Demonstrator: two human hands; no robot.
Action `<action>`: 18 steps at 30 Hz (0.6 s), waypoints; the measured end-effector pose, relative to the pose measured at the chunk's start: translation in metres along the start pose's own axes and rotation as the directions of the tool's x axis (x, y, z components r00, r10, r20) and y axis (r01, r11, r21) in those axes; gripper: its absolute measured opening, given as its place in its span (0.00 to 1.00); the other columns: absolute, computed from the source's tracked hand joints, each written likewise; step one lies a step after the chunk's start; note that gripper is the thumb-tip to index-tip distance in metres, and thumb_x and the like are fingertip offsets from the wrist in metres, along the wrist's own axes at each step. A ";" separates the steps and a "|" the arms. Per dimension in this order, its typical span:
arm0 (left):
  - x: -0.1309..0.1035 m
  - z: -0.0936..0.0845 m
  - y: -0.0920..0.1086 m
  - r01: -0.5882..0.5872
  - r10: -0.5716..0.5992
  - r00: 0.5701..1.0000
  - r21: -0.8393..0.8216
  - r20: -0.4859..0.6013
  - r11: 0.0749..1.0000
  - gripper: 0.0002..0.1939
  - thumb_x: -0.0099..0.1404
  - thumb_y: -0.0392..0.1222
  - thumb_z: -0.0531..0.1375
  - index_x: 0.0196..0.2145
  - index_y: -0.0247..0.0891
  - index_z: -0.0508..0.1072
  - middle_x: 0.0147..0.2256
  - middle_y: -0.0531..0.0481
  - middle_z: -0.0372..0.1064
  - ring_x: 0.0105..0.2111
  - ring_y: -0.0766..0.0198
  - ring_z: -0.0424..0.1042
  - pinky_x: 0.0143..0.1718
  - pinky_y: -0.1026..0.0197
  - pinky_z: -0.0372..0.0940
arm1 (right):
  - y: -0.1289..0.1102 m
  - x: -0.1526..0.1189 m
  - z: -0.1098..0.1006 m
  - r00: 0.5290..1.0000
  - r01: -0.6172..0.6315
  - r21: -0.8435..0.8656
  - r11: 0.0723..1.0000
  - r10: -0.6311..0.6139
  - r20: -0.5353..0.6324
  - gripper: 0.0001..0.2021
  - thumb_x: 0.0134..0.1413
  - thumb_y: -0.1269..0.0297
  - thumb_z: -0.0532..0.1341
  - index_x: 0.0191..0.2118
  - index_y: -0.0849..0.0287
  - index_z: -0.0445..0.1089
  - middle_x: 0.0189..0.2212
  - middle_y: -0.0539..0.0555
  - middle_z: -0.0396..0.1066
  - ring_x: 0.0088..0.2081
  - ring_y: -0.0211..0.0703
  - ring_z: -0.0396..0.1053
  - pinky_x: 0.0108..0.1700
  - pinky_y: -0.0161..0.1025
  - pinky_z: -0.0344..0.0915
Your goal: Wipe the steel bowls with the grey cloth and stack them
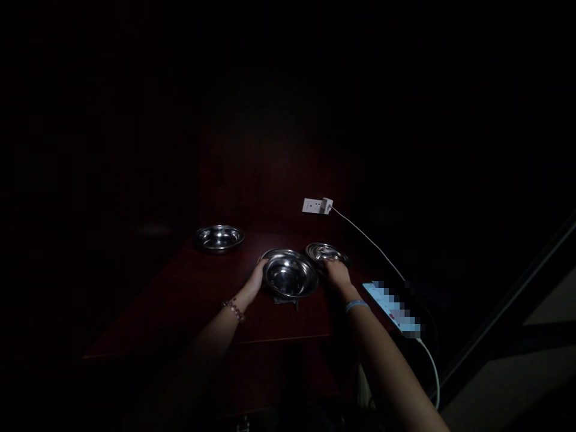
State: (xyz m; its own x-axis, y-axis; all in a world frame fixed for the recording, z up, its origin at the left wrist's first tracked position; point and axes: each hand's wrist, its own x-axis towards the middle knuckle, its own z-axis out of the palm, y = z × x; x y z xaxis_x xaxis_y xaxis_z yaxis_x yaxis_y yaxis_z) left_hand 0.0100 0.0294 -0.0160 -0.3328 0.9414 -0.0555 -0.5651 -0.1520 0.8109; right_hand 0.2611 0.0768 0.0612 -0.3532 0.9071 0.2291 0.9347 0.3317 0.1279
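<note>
A shiny steel bowl (290, 277) tilts slightly toward me over the table. My left hand (255, 282), with a beaded bracelet at the wrist, holds this bowl by its left rim, thumb on the edge. A dark patterned cloth (286, 300) shows from under the bowl's near side. To the right, my right hand (336, 273), wearing a blue band, has its fingers curled over the near rim of another steel bowl (321, 251); its fingertips are partly hidden. Whether that bowl is single or stacked, I cannot tell.
A third steel bowl (219, 238) stands at the back left of the dark red table (180, 300). On the wall behind is a socket (311, 206) with a white charger (327, 206). Its cable (380, 249) runs down to the right, near a lit screen (391, 306). Surroundings are very dark.
</note>
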 end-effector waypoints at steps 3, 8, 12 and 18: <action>-0.004 0.005 0.003 0.007 -0.006 0.999 0.013 -0.036 1.000 0.06 0.64 0.40 0.62 0.35 0.38 0.80 0.33 0.46 0.79 0.41 0.52 0.77 0.55 0.50 0.67 | 0.000 -0.005 -0.002 1.000 0.022 -0.045 0.999 -0.021 0.022 0.20 0.74 0.57 0.54 0.57 0.65 0.74 0.53 0.69 0.78 0.56 0.58 0.76 0.56 0.45 0.68; -0.004 0.009 0.003 0.019 -0.019 0.998 -0.010 -0.053 1.000 0.06 0.64 0.40 0.62 0.33 0.38 0.80 0.31 0.46 0.79 0.38 0.52 0.78 0.54 0.49 0.68 | 0.002 -0.016 0.000 0.997 0.082 -0.110 0.991 -0.082 0.006 0.22 0.76 0.56 0.49 0.59 0.64 0.73 0.54 0.71 0.78 0.52 0.59 0.79 0.54 0.46 0.69; 0.002 0.004 -0.001 -0.023 0.023 0.999 -0.010 -0.023 1.000 0.05 0.61 0.42 0.65 0.32 0.38 0.80 0.32 0.46 0.79 0.39 0.52 0.77 0.55 0.49 0.67 | 0.009 -0.020 -0.002 0.991 0.126 -0.111 0.986 -0.131 -0.039 0.23 0.76 0.54 0.49 0.64 0.59 0.70 0.52 0.68 0.79 0.52 0.57 0.79 0.53 0.45 0.69; 0.004 0.006 -0.005 -0.060 0.060 0.997 -0.011 -0.055 0.998 0.04 0.61 0.40 0.64 0.32 0.39 0.79 0.31 0.47 0.79 0.39 0.53 0.77 0.55 0.50 0.67 | 0.011 -0.014 -0.026 0.995 0.039 -0.111 0.993 -0.049 -0.091 0.23 0.77 0.53 0.49 0.64 0.55 0.71 0.50 0.65 0.81 0.49 0.54 0.80 0.48 0.41 0.68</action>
State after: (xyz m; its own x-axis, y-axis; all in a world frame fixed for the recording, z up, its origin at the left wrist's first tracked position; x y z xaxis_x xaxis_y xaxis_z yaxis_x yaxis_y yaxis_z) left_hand 0.0154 0.0360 -0.0168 -0.4071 0.9126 -0.0390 -0.5524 -0.2120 0.8062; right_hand 0.2751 0.0609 0.0849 -0.4005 0.8625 0.3094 0.9102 0.3356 0.2426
